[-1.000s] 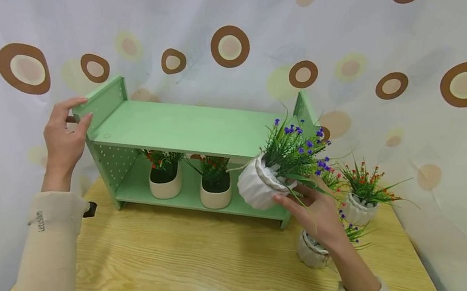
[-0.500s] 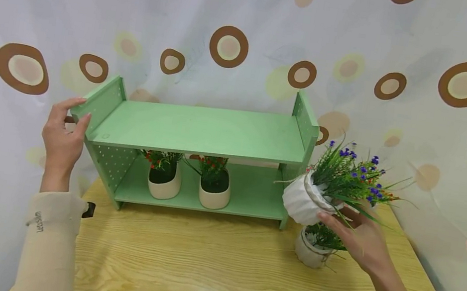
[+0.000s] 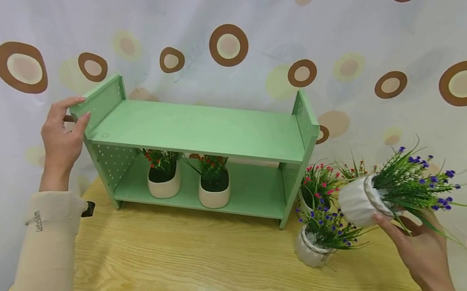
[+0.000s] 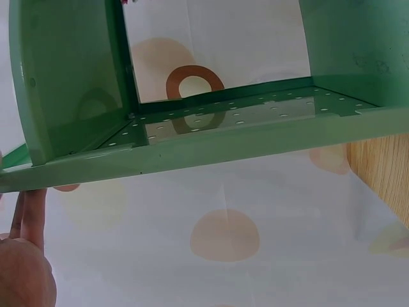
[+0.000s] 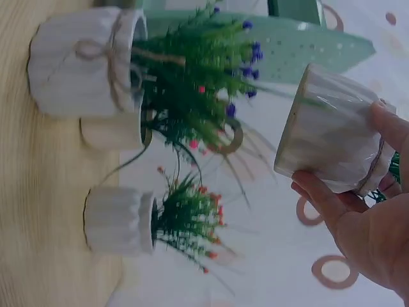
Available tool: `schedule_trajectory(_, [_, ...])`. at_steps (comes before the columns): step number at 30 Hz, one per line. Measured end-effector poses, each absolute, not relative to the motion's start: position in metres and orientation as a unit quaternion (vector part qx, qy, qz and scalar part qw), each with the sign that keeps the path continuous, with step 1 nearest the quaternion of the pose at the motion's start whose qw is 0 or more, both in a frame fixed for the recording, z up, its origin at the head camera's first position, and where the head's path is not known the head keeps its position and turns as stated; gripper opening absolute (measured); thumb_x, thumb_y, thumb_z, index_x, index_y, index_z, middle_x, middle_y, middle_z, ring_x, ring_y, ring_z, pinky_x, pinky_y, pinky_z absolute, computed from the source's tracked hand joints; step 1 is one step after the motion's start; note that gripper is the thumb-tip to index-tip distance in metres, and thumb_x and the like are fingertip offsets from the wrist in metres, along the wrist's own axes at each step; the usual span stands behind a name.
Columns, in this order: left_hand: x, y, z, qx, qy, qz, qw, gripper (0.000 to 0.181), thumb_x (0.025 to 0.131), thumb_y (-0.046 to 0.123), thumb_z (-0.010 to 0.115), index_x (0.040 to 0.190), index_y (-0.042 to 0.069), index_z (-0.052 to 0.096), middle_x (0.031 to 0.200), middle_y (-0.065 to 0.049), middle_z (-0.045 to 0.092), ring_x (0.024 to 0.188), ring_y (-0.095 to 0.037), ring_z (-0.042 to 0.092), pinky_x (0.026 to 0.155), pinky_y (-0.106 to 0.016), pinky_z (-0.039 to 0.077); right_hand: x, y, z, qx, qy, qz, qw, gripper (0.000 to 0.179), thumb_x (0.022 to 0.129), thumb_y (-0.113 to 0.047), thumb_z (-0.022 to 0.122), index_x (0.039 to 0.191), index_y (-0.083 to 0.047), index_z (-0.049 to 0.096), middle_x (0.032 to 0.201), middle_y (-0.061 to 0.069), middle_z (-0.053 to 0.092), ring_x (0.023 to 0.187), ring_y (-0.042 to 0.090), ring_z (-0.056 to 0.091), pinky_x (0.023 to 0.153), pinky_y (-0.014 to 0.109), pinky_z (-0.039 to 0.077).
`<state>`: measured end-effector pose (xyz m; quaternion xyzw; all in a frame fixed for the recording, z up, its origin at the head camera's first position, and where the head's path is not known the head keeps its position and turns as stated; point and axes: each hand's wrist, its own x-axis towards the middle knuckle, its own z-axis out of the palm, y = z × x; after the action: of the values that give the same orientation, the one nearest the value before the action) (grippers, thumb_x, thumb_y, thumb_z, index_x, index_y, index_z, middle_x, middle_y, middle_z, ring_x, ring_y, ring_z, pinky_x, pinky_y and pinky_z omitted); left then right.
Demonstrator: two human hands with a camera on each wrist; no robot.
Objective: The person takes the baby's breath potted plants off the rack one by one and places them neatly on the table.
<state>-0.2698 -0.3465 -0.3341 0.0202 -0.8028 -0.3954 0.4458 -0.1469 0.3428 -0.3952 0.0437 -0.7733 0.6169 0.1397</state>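
In the head view my left hand (image 3: 61,140) grips the upper left side panel of a green two-tier shelf (image 3: 208,129), thumb and fingers on either side of its edge. At the right, my right hand (image 3: 422,249) holds a white ribbed flowerpot (image 3: 358,202) with purple flowers, tilted and raised above the table. The right wrist view shows my thumb and fingers around this pot (image 5: 335,131), its base toward the left. Two cream flowerpots (image 3: 163,186) with red flowers stand on the lower tier.
Right of the shelf, a white pot (image 3: 312,249) with purple flowers stands on the wooden table (image 3: 199,256). Behind it is a pink-flowered plant (image 3: 318,183). A white pot (image 5: 121,220) with orange-red flowers stands farther right. A patterned curtain (image 3: 262,14) hangs behind.
My right hand has carried the held flowerpot rightward from the shelf's front right corner, past the potted plants on the table. My left hand keeps its grip on the shelf.
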Motion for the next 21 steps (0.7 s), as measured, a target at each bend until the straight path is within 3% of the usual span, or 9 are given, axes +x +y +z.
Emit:
schedule_trajectory(2, [-0.268, -0.346, -0.333, 0.018, -0.802, -0.397, 0.446, 0.037, 0.101, 0.014, 0.065, 0.137, 0.020, 0.067, 0.139, -0.003, 0.063, 0.091, 0.007, 0.045, 0.071, -0.013, 0.039, -0.148, 0.352, -0.396, 0.025, -0.790, 0.592, 0.156, 0.040, 0.102, -0.016, 0.065, 0.136, -0.033, 0.051, 0.125, -0.024, 0.047, 0.124, -0.017, 0.051, 0.084, 0.007, 0.051])
schedule_trajectory(3, [-0.268, -0.346, -0.333, 0.017, -0.802, -0.397, 0.446, 0.037, 0.101, 0.015, 0.065, 0.137, 0.020, 0.067, 0.139, -0.003, 0.063, 0.091, 0.007, 0.046, 0.071, -0.013, 0.039, -0.148, 0.354, -0.395, -0.030, -0.830, 0.525, 0.186, 0.046, 0.099, -0.017, 0.070, 0.133, -0.040, 0.049, 0.120, -0.027, 0.045, 0.117, -0.014, 0.057, 0.070, 0.005, 0.051])
schedule_trajectory(8, [-0.268, -0.350, -0.335, 0.011, -0.804, -0.397, 0.443, 0.037, 0.101, 0.018, 0.066, 0.137, 0.023, 0.067, 0.139, 0.000, 0.063, 0.091, 0.006, 0.047, 0.071, -0.013, 0.040, -0.149, 0.371, -0.401, -0.082, -0.854, 0.471, 0.205, 0.052, 0.098, -0.028, 0.072, 0.141, -0.043, 0.046, 0.129, -0.033, 0.036, 0.129, -0.010, 0.051, 0.070, 0.002, 0.047])
schedule_trajectory(10, [-0.268, -0.350, -0.335, 0.012, -0.803, -0.397, 0.444, 0.037, 0.101, 0.017, 0.066, 0.137, 0.023, 0.067, 0.138, -0.001, 0.064, 0.091, 0.006, 0.046, 0.071, -0.013, 0.040, -0.150, 0.375, -0.403, -0.091, -0.850, 0.474, 0.212, 0.054, 0.098, -0.026, 0.072, 0.143, -0.041, 0.047, 0.127, -0.032, 0.037, 0.125, -0.011, 0.052, 0.070, 0.002, 0.047])
schedule_trajectory(16, [-0.271, -0.353, -0.337, 0.010, -0.801, -0.397, 0.449, 0.037, 0.100, 0.015, 0.067, 0.136, 0.021, 0.068, 0.138, -0.002, 0.064, 0.090, 0.007, 0.046, 0.070, -0.014, 0.039, -0.153, 0.386, -0.417, -0.133, -0.840, 0.482, 0.213, 0.041, 0.096, -0.027, 0.074, 0.132, -0.035, 0.055, 0.117, -0.033, 0.034, 0.149, 0.038, 0.042, 0.070, 0.002, 0.046])
schedule_trajectory(18, [-0.272, -0.354, -0.337, 0.010, -0.802, -0.395, 0.449, 0.037, 0.100, 0.015, 0.067, 0.136, 0.021, 0.068, 0.138, -0.002, 0.064, 0.090, 0.007, 0.046, 0.071, -0.014, 0.038, -0.154, 0.392, -0.425, -0.137, -0.844, 0.477, 0.206, 0.036, 0.096, -0.028, 0.074, 0.127, -0.034, 0.057, 0.117, -0.034, 0.032, 0.145, 0.037, 0.047, 0.068, 0.003, 0.047])
schedule_trajectory(21, [-0.272, -0.353, -0.337, 0.006, -0.803, -0.394, 0.446, 0.037, 0.100, 0.016, 0.067, 0.137, 0.021, 0.067, 0.139, -0.002, 0.063, 0.090, 0.007, 0.046, 0.073, -0.014, 0.038, -0.155, 0.400, -0.438, -0.139, -0.843, 0.481, 0.198, 0.035, 0.095, -0.028, 0.076, 0.123, -0.038, 0.057, 0.114, -0.032, 0.035, 0.120, 0.005, 0.062, 0.067, 0.005, 0.050])
